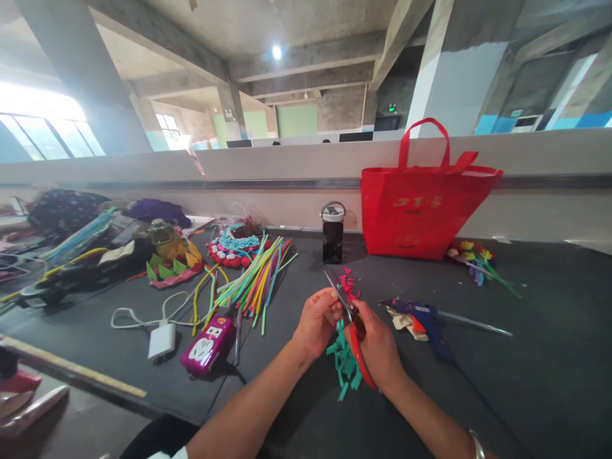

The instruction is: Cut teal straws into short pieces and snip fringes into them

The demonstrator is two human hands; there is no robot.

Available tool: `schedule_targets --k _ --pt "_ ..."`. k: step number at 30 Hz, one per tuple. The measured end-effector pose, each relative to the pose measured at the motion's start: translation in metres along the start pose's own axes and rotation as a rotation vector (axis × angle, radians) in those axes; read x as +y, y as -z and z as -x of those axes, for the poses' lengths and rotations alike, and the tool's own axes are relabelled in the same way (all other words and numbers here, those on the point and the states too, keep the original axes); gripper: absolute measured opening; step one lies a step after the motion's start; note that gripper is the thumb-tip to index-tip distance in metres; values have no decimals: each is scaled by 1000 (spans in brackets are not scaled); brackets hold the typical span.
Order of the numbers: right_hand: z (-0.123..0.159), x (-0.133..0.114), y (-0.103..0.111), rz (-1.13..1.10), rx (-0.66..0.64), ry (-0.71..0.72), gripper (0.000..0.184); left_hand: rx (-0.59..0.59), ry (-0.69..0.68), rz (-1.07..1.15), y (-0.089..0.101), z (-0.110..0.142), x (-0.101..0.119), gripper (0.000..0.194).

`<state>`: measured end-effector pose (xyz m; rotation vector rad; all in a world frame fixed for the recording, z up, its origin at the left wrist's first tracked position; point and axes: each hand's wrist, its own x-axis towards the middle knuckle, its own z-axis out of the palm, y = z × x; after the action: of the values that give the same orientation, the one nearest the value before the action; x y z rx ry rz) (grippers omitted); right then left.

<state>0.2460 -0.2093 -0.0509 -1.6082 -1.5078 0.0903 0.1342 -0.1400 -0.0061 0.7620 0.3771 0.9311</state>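
Note:
My right hand (377,347) grips a pair of scissors (361,360) with red handles, their blades pointing up and to the left. Close beside the blades, my left hand (316,322) has its fingers pinched together; what sits between the fingertips is too small to make out. A loose heap of short green strips (345,366) lies on the table just under both hands. Beyond the blades there is a scatter of small pinkish-red pieces (348,280), partly hidden by the scissors and fingers.
Left of my hands lie a purple power socket (209,347), a white charger (162,340) and bundled coloured stems (258,280). A dark bottle (333,237) and a red bag (411,213) stand at the back. To the right rests a blue glue gun (430,325).

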Motion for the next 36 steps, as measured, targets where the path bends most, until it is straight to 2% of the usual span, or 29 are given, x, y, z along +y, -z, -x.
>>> schedule_targets --k 10,19,23,27,31,34,36 --pt "-3 -8 8 -80 -48 -29 32 -39 16 4 -2 2 1 25" --pt "-1 -3 6 -74 9 -53 26 -31 -17 7 -1 1 2 24" --pt "-3 1 7 2 56 -39 29 64 -94 -80 3 -1 9 19" --pt "-3 5 5 50 90 -30 32 191 -104 -277 -1 1 32 14" --pt "-1 9 5 57 109 -30 37 166 -52 -483 2 10 68 18" --pt "-1 7 8 36 125 -28 39 209 -137 -767 26 16 93 16" --pt "-1 5 11 23 129 -29 40 336 -173 -956 51 20 105 16"
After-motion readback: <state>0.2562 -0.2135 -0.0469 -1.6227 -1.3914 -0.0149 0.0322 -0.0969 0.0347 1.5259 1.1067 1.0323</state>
